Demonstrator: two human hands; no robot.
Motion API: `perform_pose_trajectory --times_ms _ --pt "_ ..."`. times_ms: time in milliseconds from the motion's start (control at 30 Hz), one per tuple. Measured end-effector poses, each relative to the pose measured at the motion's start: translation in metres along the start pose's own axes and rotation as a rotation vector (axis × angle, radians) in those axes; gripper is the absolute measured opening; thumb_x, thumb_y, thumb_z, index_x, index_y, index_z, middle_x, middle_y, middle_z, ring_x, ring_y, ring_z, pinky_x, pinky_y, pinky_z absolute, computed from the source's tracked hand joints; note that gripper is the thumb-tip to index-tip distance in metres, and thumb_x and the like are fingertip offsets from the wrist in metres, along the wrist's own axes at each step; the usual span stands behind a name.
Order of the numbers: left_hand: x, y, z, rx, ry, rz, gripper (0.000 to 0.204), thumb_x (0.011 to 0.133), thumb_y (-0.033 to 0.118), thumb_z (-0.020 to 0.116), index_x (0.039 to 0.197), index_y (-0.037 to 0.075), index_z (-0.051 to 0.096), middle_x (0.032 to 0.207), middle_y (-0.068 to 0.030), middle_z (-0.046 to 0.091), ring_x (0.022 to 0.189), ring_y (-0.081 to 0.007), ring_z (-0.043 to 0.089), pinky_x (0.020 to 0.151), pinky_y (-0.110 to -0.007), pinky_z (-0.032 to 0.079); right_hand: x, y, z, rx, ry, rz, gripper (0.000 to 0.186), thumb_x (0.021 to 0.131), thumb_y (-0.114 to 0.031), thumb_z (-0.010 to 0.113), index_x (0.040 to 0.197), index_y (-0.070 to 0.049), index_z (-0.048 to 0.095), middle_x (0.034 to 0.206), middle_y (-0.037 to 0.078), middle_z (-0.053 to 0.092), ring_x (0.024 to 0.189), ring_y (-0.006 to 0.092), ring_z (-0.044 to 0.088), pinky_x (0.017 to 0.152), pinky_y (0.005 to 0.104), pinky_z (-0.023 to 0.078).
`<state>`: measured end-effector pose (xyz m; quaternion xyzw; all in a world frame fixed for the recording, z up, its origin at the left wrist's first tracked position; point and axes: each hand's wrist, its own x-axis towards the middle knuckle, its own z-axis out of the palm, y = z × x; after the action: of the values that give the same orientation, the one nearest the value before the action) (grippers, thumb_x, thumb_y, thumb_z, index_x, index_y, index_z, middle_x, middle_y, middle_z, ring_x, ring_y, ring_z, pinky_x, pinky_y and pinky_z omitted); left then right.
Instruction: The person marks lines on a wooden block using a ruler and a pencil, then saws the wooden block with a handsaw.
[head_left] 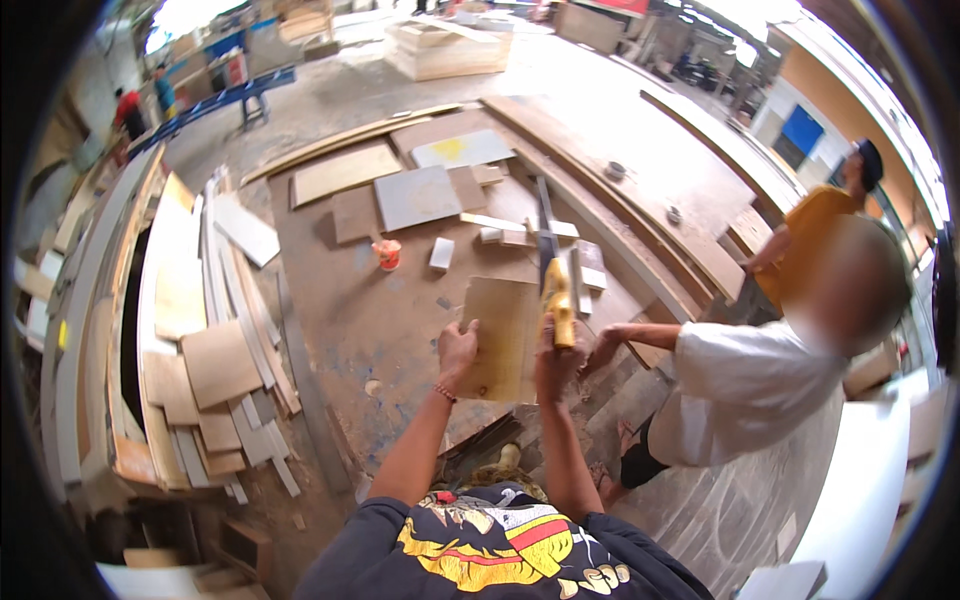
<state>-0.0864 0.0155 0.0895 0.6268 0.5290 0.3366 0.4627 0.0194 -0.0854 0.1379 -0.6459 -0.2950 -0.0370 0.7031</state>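
Note:
My left hand (458, 347) grips the left edge of a flat brown wooden board (497, 335), thumb over its face and a beaded bracelet at the wrist. The board is held over the near edge of the large worktable (350, 340). My right hand (556, 352) is closed round the yellow handle of a handsaw (556, 290), somewhat blurred. Its long narrow blade points away from me, beyond the board's right edge. Close to my right hand is the hand of a co-worker (600, 350) in a white shirt; whether it touches anything is hidden.
On the table lie a grey panel (417, 197), several small blocks (441, 254) and an orange-red cup (387, 255). Wood offcuts (228, 362) are piled at the left. Long boards (590, 200) run along the right. Another person in a yellow shirt (808, 225) stands farther right.

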Motion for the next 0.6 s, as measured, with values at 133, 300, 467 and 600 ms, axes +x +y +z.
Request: perform_pose_trajectory --times_ms 133,300,467,600 --pt "-0.017 -0.023 -0.03 -0.178 -0.144 0.026 0.037 0.084 0.03 0.061 0.079 -0.006 0.064 0.067 -0.0115 0.063 0.06 -0.0169 0.059 0.053 -0.033 0.047 -0.042 -0.042 0.005 -0.175 -0.019 -0.235 0.021 0.086 -0.02 0.06 0.08 0.0 0.054 0.057 0.015 0.051 0.048 0.0283 0.053 0.046 0.0369 0.039" --pt "-0.037 -0.06 -0.04 -0.439 -0.242 -0.052 0.038 0.086 0.031 0.061 0.078 -0.006 0.062 0.065 -0.0065 0.06 0.055 -0.0131 0.054 0.049 -0.03 0.046 -0.077 -0.069 -0.015 -0.165 -0.044 -0.185 0.019 0.083 -0.018 0.063 0.078 -0.002 0.054 0.056 0.015 0.053 0.051 0.0314 0.057 0.046 0.036 0.042" --pt "-0.09 -0.044 -0.051 -0.208 -0.206 -0.047 0.041 0.083 0.038 0.064 0.076 -0.003 0.063 0.063 -0.0061 0.06 0.053 -0.0127 0.054 0.047 -0.028 0.044 -0.102 -0.076 -0.05 -0.192 -0.068 -0.233 0.018 0.081 -0.016 0.065 0.078 -0.002 0.054 0.058 0.016 0.055 0.054 0.0339 0.058 0.048 0.036 0.044" --pt "-0.11 -0.043 -0.049 -0.046 -0.153 -0.112 0.045 0.079 0.042 0.067 0.072 -0.002 0.064 0.06 -0.0076 0.061 0.051 -0.0143 0.057 0.048 -0.03 0.045 -0.116 -0.097 -0.082 -0.154 -0.077 -0.171 0.017 0.08 -0.015 0.067 0.078 -0.003 0.054 0.06 0.012 0.054 0.051 0.0233 0.056 0.05 0.0313 0.044"
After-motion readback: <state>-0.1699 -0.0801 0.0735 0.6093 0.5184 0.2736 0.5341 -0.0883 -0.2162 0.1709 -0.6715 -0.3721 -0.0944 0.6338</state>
